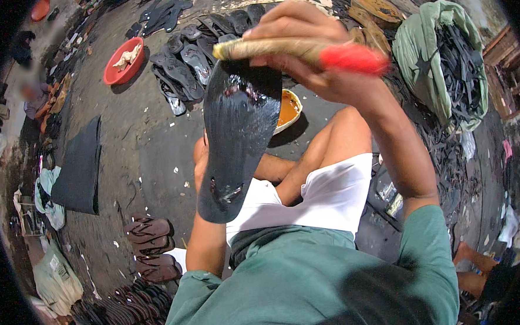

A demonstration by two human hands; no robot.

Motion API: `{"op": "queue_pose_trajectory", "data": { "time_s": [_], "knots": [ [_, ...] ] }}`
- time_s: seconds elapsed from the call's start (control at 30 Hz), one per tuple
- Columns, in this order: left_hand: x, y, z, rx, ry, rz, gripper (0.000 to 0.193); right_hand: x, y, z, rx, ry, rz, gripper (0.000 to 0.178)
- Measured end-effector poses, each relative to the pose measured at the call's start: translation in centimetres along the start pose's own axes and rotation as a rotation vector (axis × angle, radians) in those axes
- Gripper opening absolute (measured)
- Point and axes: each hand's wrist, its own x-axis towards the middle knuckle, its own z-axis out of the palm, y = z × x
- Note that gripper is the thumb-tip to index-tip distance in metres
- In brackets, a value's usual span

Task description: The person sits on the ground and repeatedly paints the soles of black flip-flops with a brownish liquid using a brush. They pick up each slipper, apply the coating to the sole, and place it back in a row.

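Head view, L to R. Risks (judgement only):

1. L hand (200, 157), at L edge of sole. Appears sole's only support; poor grip could let it twist or drop. Wet stuff creeping round the edge could smear the skin.
2. Sole (235, 128), black, 1 pc., face to camera, raised over lap. Wet, shiny patches nr. top & bottom. Excess could run off onto white shorts (326, 197), esp. if tipped; uneven coat also poss.
3. Bowl (288, 111), w/ amber liquid, prob. glue. On floor beyond the legs, part hid by sole. A knee or foot shift could upset it.
4. Brush (283, 46), tan w/ red end, blurred, across sole's top end; contact unclear. Overloaded, it could drip; a hasty swing could flick.

Fingers:

L hand: mostly hid behind sole; can't tell how far closed.
R hand (301, 48): clamped on brush approx. mid-length, fingers curled round it, no visible gap betw. grip & handle.
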Motion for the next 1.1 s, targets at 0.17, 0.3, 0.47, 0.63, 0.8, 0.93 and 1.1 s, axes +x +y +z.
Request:
{"op": "queue_pose_trajectory", "data": {
  "time_s": [0.17,0.3,0.47,0.63,0.8,0.93,1.1],
  "knots": [
    [0.4,-0.7,2.2,-0.221,0.207,-0.038,0.045,-6.2,-2.4,5.3,0.323,-0.083,0.216,0.032],
    [1.3,0.1,2.9,-0.163,0.103,0.088,0.044,-10.8,-11.8,8.9,0.420,0.053,0.470,0.036],
    [2.9,1.0,3.9,-0.210,0.192,0.036,0.044,-11.9,-12.4,7.1,0.372,-0.034,0.351,0.031],
    [3.3,-1.2,6.2,-0.439,0.108,-0.037,0.044,-8.1,-7.7,7.0,0.327,0.256,0.514,0.042],
    [4.0,0.5,3.4,-0.281,-0.006,0.021,0.043,-12.3,-14.5,7.9,0.321,-0.008,0.425,0.021],
    [4.2,0.9,5.5,-0.394,0.175,-0.103,0.040,-10.9,-13.3,6.9,0.137,0.132,0.398,0.034],
    [4.4,-0.3,5.5,-0.551,-0.239,-0.293,0.040,-6.0,-9.8,6.6,0.126,-0.022,0.269,0.033]
  ]
}}
